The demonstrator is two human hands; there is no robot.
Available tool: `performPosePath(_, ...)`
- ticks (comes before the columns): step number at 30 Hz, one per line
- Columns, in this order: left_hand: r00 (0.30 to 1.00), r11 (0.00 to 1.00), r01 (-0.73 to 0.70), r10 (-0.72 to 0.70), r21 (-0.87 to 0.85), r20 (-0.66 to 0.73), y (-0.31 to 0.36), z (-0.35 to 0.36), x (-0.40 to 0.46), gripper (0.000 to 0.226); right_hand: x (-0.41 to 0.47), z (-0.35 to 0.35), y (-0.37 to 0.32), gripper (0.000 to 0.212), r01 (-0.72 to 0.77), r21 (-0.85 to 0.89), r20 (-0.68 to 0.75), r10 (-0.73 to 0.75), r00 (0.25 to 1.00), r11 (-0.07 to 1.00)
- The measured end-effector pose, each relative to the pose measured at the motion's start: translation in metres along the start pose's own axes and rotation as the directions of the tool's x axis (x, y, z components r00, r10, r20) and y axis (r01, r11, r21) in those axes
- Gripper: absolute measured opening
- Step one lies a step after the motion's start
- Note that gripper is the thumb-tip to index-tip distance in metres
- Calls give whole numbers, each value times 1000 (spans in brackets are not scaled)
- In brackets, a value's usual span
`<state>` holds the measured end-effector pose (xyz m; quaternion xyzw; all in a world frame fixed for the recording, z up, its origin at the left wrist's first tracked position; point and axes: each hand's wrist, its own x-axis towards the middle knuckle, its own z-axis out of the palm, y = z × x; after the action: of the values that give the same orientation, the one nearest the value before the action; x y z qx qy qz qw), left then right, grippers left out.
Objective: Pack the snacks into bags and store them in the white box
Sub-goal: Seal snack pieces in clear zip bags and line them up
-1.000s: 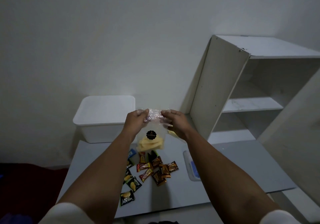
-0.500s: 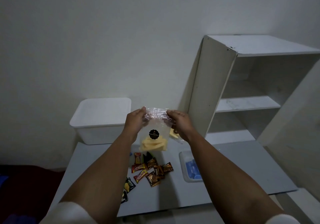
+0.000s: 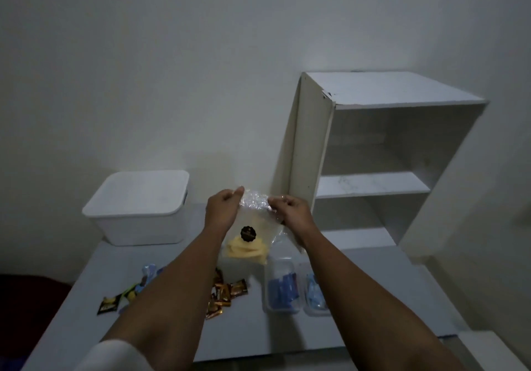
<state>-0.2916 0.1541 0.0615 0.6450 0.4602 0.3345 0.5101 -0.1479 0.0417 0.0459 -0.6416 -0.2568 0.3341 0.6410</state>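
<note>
I hold a clear plastic bag (image 3: 253, 228) up above the table, my left hand (image 3: 222, 209) and my right hand (image 3: 291, 211) each pinching a top corner. Yellow snacks and a round black sticker show in the lower part of the bag. Small snack packets (image 3: 227, 294) in gold wrappers lie on the table under my left forearm, and dark yellow-printed packets (image 3: 110, 303) lie further left. The white box (image 3: 140, 206) stands with its lid on at the back left of the table.
A clear tray (image 3: 283, 290) with blue packets sits on the grey table (image 3: 373, 298) below my right hand. A white open shelf unit (image 3: 373, 155) stands at the back right, against the wall. Dark floor shows left of the table.
The view has shifted, so the box, shelf and tray sit differently in frame. Both hands keep pinching the bag's top, slightly closer to the shelf side.
</note>
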Motion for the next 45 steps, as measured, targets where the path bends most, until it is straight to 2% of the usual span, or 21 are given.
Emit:
performPosePath(2,989,999,8,0,50,-151,5,15,-10,39,4,-15,-1,21,31,-32,-20,-31,999,999)
performPosePath(4,981,998,26,-13,63,-193,6,29,-15,41,9,-27,0,19,69,-56,-33,-71,997,996)
performPosePath(6,993,996,84,-85,-15,-79,5,44,-19,46,13,-38,3,19,101,-96,-23,-103,994,990)
performPosePath(9,970,954,234,-217,-185,110,6,63,-31,44,11,-48,10,17,164,-159,43,-159,986,974)
performPosePath(14,941,877,336,-297,-344,162,10,83,-41,27,6,-50,18,12,291,-264,156,-257,954,920)
performPosePath(19,936,850,351,-318,-392,148,10,86,-44,20,-1,-50,15,12,337,-198,215,-295,931,920)
performPosePath(24,926,783,376,-335,-496,175,11,87,-45,26,-5,-51,15,15,301,-147,285,-251,925,942)
performPosePath(27,928,763,371,-332,-530,172,10,90,-46,28,-7,-50,11,25,213,-103,304,-173,937,972)
performPosePath(30,938,808,347,-299,-476,176,10,90,-47,20,-4,-48,8,29,150,-106,271,-117,956,983)
performPosePath(36,959,918,270,-231,-292,163,14,84,-47,27,3,-51,0,17,69,-94,254,-43,966,993)
performPosePath(45,971,951,208,-173,-228,165,14,85,-44,37,7,-57,-9,22,-37,-48,342,52,938,998)
